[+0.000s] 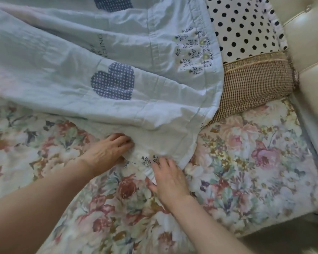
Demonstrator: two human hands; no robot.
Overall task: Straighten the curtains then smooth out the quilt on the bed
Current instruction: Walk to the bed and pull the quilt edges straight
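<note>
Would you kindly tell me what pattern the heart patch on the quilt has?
Small white dots on dark blue, clearest on the heart patch in the head view.

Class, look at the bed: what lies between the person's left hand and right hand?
In the head view, a bunched corner of the pale blue quilt lies between the left hand and right hand, resting on the floral bedsheet.

quilt (81, 57) cut off left, lettering (99, 45) blurred

Home bedroom: quilt (117, 52), floral bedsheet (246, 162), pillows (255, 85).
</note>
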